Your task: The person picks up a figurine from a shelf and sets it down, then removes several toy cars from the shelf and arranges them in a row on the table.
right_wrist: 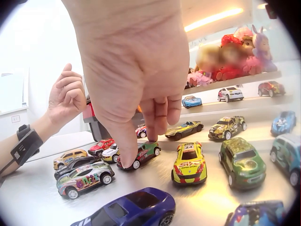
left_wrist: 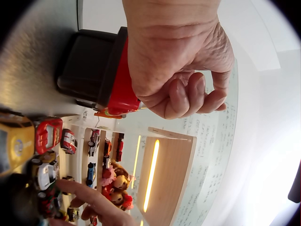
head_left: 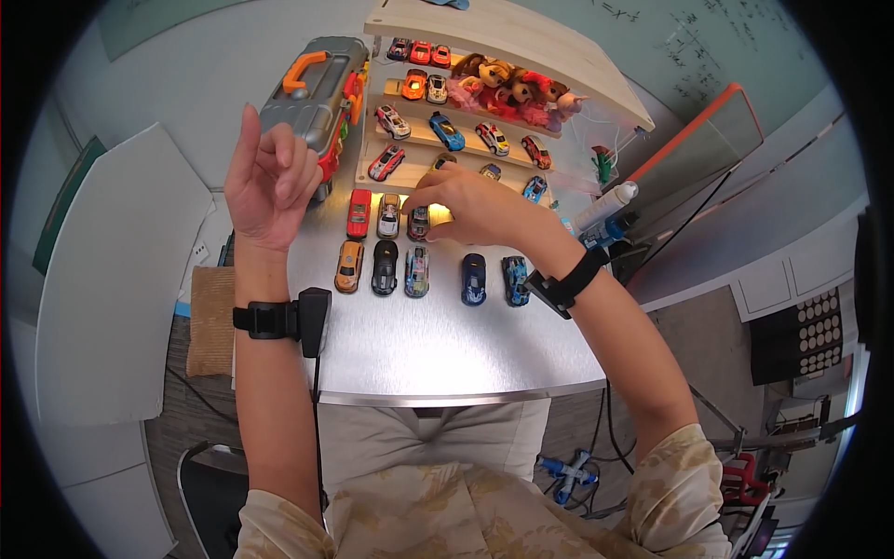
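Note:
The left hand [head_left: 273, 182] is raised at the left of the table, its fingers loosely bent and holding nothing; in the left wrist view the left hand [left_wrist: 183, 70] also shows bent fingers. Over the back row of cars, the right hand [head_left: 480, 205] reaches down. In the right wrist view the right hand [right_wrist: 136, 80] pinches a green and red toy car [right_wrist: 146, 154] between thumb and a finger, and the car is at the tabletop. A white car [right_wrist: 111, 153] is beside it, and a yellow car [right_wrist: 189, 165] stands to its right.
Toy cars and dolls [head_left: 512, 91] fill a wooden tiered shelf [head_left: 503, 23] behind. A grey toolbox [head_left: 312, 93] stands back left. Nearer on the metal table [head_left: 447, 354] are a black car [head_left: 385, 267], a dark blue car [head_left: 473, 279] and others. Bottles [head_left: 605, 205] stand at right.

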A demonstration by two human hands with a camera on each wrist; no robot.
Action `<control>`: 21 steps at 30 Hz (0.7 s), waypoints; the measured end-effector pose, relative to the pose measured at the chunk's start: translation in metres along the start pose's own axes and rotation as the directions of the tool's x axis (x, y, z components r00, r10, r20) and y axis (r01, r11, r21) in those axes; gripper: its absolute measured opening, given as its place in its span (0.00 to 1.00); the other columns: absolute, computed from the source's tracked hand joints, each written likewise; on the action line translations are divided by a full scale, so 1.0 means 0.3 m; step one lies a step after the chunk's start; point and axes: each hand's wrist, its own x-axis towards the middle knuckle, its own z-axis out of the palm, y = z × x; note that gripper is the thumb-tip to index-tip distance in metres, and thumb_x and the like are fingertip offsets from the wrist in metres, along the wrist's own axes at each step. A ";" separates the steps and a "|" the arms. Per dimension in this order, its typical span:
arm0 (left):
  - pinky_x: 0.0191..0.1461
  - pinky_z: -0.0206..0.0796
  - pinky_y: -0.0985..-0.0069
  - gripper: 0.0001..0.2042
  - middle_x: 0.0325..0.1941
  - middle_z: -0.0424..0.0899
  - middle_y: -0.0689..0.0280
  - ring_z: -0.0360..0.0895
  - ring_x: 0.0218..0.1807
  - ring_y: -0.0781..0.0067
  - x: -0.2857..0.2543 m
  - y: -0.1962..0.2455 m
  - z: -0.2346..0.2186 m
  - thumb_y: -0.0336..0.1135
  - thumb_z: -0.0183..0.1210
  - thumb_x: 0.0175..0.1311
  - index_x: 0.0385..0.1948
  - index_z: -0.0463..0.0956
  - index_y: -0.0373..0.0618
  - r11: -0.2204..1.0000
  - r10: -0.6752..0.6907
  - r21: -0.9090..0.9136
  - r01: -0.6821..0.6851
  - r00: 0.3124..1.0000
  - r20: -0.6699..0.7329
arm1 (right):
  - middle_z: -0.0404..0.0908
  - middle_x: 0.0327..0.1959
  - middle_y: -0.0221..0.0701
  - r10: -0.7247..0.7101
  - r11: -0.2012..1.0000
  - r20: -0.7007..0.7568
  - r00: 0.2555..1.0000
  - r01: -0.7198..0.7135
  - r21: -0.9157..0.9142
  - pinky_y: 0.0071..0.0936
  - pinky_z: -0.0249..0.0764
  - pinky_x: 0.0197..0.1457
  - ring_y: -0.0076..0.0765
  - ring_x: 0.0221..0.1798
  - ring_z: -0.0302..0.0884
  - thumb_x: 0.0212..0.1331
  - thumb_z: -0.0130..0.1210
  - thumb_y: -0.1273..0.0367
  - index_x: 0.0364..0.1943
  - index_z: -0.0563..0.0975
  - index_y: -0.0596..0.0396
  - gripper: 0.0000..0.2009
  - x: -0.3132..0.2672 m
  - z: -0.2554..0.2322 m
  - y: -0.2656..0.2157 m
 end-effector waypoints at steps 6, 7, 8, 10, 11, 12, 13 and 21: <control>0.18 0.45 0.82 0.29 0.11 0.64 0.73 0.53 0.13 0.83 0.001 -0.002 0.000 0.56 0.39 0.84 0.21 0.73 0.47 1.000 0.005 0.009 -0.005 1.000 -0.007 | 0.82 0.55 0.33 -0.016 1.000 0.042 0.999 0.015 0.022 0.40 0.72 0.70 0.44 0.64 0.75 0.53 0.72 0.69 0.50 0.86 0.48 0.17 0.002 -0.006 0.001; 0.18 0.45 0.82 0.30 0.11 0.64 0.72 0.52 0.13 0.83 0.001 -0.002 0.001 0.56 0.39 0.84 0.21 0.72 0.47 1.000 0.005 0.008 -0.005 1.000 -0.008 | 0.82 0.55 0.33 -0.020 1.000 0.048 0.999 0.019 0.022 0.40 0.72 0.70 0.44 0.64 0.74 0.53 0.73 0.70 0.50 0.86 0.48 0.18 0.003 -0.009 0.000; 0.18 0.45 0.82 0.30 0.11 0.64 0.72 0.52 0.13 0.83 0.000 -0.002 0.001 0.56 0.39 0.84 0.21 0.72 0.47 1.000 0.005 0.008 -0.005 1.000 -0.009 | 0.82 0.55 0.33 -0.029 0.999 0.053 0.998 0.028 0.021 0.40 0.71 0.70 0.44 0.64 0.74 0.53 0.72 0.70 0.49 0.86 0.48 0.18 0.002 -0.011 0.000; 0.18 0.45 0.82 0.30 0.11 0.64 0.73 0.52 0.12 0.84 0.000 -0.002 -0.001 0.56 0.39 0.84 0.21 0.72 0.47 1.000 0.006 0.008 -0.006 1.000 -0.010 | 0.82 0.56 0.33 -0.048 0.999 0.061 0.997 0.047 0.019 0.40 0.71 0.71 0.44 0.65 0.74 0.52 0.72 0.71 0.49 0.85 0.50 0.17 -0.001 -0.018 0.004; 0.18 0.45 0.82 0.30 0.11 0.64 0.73 0.52 0.12 0.84 0.000 -0.002 -0.002 0.56 0.39 0.84 0.21 0.72 0.47 1.000 0.006 0.009 -0.006 1.000 -0.010 | 0.82 0.56 0.33 -0.052 0.999 0.070 0.996 0.050 0.019 0.40 0.71 0.71 0.45 0.65 0.74 0.52 0.72 0.72 0.48 0.85 0.50 0.17 0.000 -0.021 0.003; 0.18 0.45 0.82 0.30 0.11 0.64 0.73 0.52 0.12 0.84 0.001 -0.002 -0.003 0.56 0.39 0.84 0.21 0.72 0.47 1.000 0.006 0.010 -0.005 1.000 -0.010 | 0.81 0.56 0.33 -0.055 0.998 0.079 0.995 0.054 0.019 0.40 0.71 0.71 0.45 0.65 0.74 0.51 0.72 0.72 0.47 0.85 0.51 0.17 0.000 -0.025 0.003; 0.17 0.45 0.82 0.30 0.11 0.64 0.73 0.52 0.12 0.84 0.001 -0.002 -0.003 0.56 0.39 0.84 0.21 0.72 0.47 1.000 0.006 0.010 -0.006 1.000 -0.010 | 0.81 0.56 0.33 -0.058 0.998 0.088 0.994 0.057 0.018 0.40 0.70 0.71 0.45 0.65 0.73 0.51 0.72 0.73 0.47 0.84 0.52 0.17 0.001 -0.027 0.004; 0.17 0.44 0.82 0.30 0.11 0.64 0.73 0.52 0.12 0.84 0.000 -0.001 -0.002 0.57 0.39 0.84 0.21 0.72 0.48 1.000 0.007 0.018 -0.007 1.000 -0.021 | 0.82 0.55 0.33 -0.058 0.998 0.106 0.993 0.057 0.010 0.39 0.71 0.70 0.44 0.65 0.73 0.50 0.70 0.74 0.45 0.84 0.54 0.16 -0.005 -0.034 0.013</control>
